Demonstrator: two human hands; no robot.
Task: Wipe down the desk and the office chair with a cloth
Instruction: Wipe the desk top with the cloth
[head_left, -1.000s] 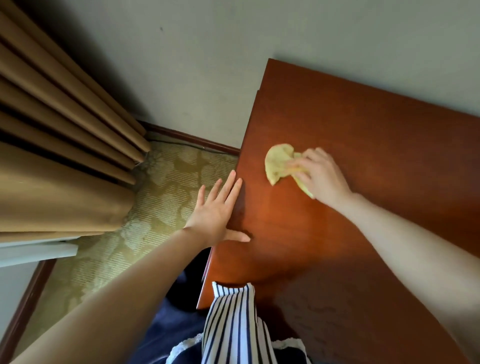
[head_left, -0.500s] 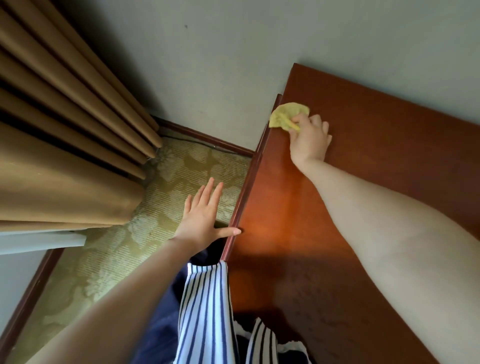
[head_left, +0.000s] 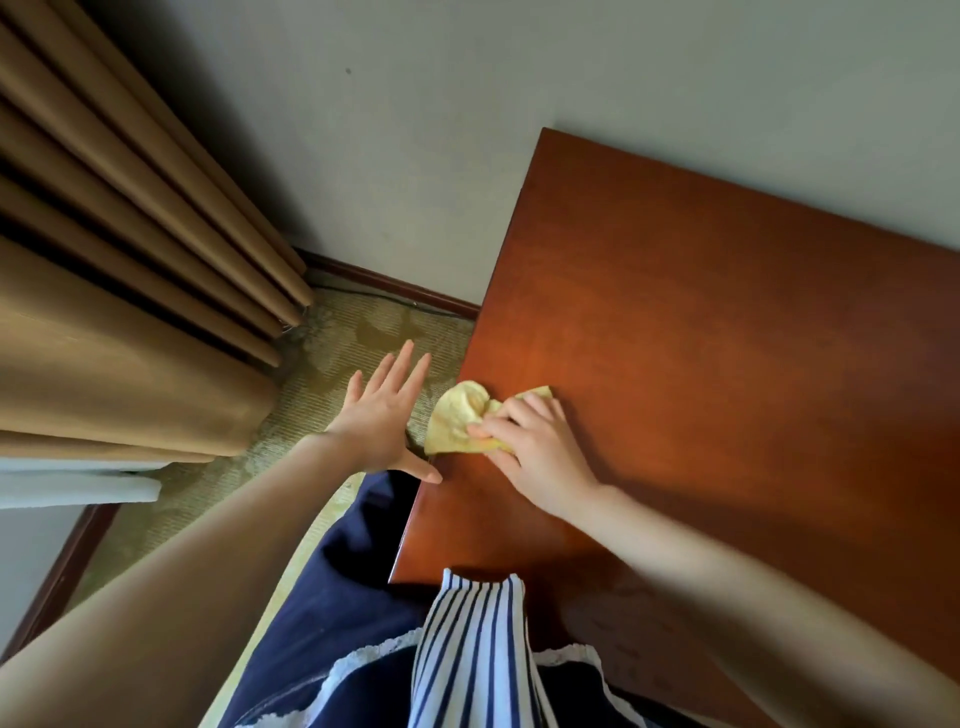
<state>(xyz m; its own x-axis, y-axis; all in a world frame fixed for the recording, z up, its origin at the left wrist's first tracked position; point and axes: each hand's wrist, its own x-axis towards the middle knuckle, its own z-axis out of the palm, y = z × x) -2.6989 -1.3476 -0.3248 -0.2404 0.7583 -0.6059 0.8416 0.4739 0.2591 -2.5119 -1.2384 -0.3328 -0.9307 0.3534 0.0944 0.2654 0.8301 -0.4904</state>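
A glossy red-brown wooden desk (head_left: 727, 364) fills the right side of the view, pushed against the wall. My right hand (head_left: 535, 447) grips a crumpled yellow cloth (head_left: 460, 418) and holds it at the desk's left edge, where part of the cloth hangs past the edge. My left hand (head_left: 382, 415) is spread flat with straight fingers beside that edge, its thumb touching the desk's side. No office chair is in view.
Tan pleated curtains (head_left: 130, 270) hang at the left over a patterned green carpet (head_left: 332, 374). A dark baseboard (head_left: 395, 286) with a thin cable runs along the pale wall (head_left: 467, 130). My striped top and navy skirt (head_left: 332, 613) fill the bottom.
My right hand has dragged the cloth from the desk's far left corner back toward me along the left edge. My left hand stays at the desk's side.
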